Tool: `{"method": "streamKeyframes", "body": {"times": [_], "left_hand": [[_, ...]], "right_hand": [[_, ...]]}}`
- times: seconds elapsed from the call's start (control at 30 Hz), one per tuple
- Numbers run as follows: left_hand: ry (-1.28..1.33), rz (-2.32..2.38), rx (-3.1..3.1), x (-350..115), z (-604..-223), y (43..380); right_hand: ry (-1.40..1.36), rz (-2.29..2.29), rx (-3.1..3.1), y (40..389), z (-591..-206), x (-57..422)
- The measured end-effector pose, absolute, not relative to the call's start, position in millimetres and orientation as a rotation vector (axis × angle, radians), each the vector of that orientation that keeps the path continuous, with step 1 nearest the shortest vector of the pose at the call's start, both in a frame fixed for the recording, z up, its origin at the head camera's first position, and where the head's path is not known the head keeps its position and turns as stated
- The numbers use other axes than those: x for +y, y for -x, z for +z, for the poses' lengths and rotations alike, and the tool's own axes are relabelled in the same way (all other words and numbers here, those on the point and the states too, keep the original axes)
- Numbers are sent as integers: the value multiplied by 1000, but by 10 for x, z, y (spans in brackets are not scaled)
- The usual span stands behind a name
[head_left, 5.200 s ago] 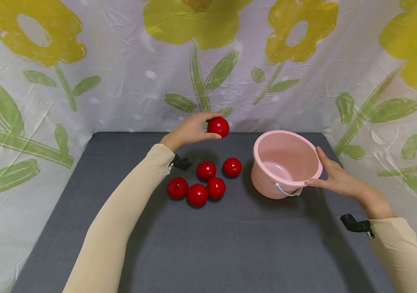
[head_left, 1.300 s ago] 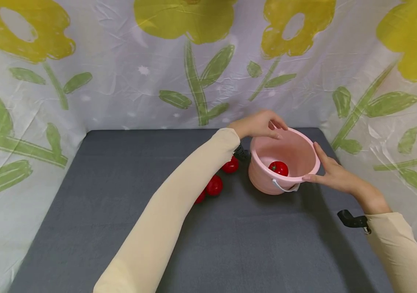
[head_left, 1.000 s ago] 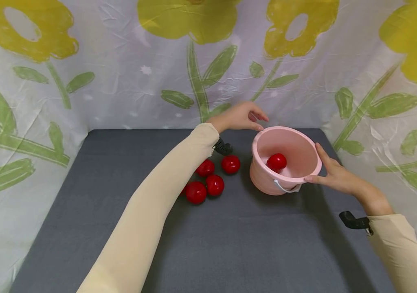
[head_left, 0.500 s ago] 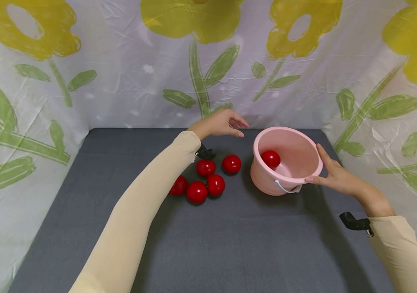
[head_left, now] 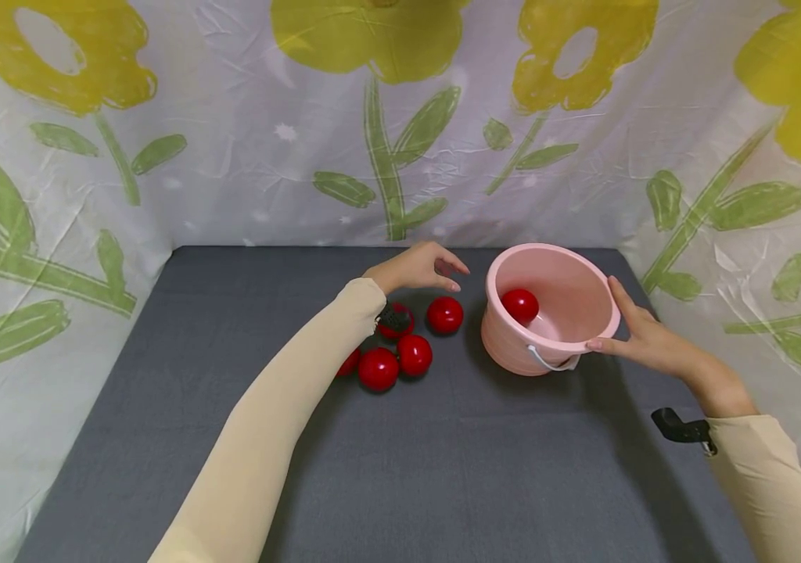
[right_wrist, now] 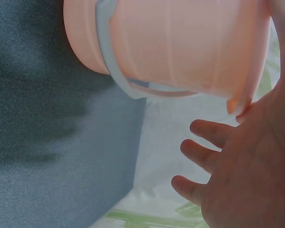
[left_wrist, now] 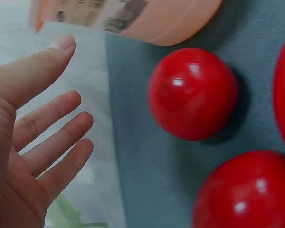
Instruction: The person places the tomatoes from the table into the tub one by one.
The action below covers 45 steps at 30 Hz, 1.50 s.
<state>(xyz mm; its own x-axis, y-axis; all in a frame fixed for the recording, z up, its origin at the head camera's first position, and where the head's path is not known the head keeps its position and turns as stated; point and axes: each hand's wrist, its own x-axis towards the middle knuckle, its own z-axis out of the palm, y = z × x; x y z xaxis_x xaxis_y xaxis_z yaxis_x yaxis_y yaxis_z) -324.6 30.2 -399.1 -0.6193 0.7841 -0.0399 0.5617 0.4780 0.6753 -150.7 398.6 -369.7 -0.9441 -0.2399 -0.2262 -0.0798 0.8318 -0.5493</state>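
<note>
In the head view, my left hand (head_left: 418,267) hovers just behind and above a glossy red tomato (head_left: 445,315), thumb and fingers apart and holding nothing. That tomato also shows in the left wrist view, apart from the fingers. Close by lie several more red tomatoes (head_left: 378,369), some partly covered by my left wrist and sleeve. To the right stands a pink bucket (head_left: 502,344) with one tomato (head_left: 520,306) inside against its left wall. My right hand (head_left: 643,338) grips the bucket's right rim between thumb and forefinger; its other fingers extend free in the right wrist view.
A dark grey cloth (head_left: 443,469) covers the table. The bucket's pale handle (head_left: 548,362) hangs down at the front. Behind and at the sides hangs a white curtain (head_left: 231,156) printed with yellow flowers. Black wrist cameras (head_left: 682,427) are strapped to both wrists.
The left hand carried a tomato to the bucket and released it inside. It then came back left and has lowered toward the tomatoes. The right hand has stayed on the rim.
</note>
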Motion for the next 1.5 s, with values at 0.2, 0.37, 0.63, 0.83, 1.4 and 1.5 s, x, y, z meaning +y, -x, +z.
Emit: {"method": "streamKeyframes", "body": {"times": [0.2, 0.37, 0.63, 0.83, 1.4, 1.5], "left_hand": [[-1077, 924, 2356, 273, -4166, 3190], [-1040, 919, 2351, 276, -4251, 3137], [-1036, 865, 2365, 317, -4345, 3112], [-1043, 844, 2364, 317, -4442, 3094], [-1059, 831, 2417, 349, -4582, 3068], [-1067, 835, 2429, 354, -4591, 3071]], "right_hand": [[241, -797, 2720, 1511, -3699, 3981], [252, -814, 2720, 1509, -3703, 3989], [244, -813, 2727, 1496, -3698, 3986], [232, -800, 2725, 1496, -3694, 3990], [260, -827, 2729, 1497, -3706, 3993], [259, -827, 2729, 1502, -3713, 3998]]}}
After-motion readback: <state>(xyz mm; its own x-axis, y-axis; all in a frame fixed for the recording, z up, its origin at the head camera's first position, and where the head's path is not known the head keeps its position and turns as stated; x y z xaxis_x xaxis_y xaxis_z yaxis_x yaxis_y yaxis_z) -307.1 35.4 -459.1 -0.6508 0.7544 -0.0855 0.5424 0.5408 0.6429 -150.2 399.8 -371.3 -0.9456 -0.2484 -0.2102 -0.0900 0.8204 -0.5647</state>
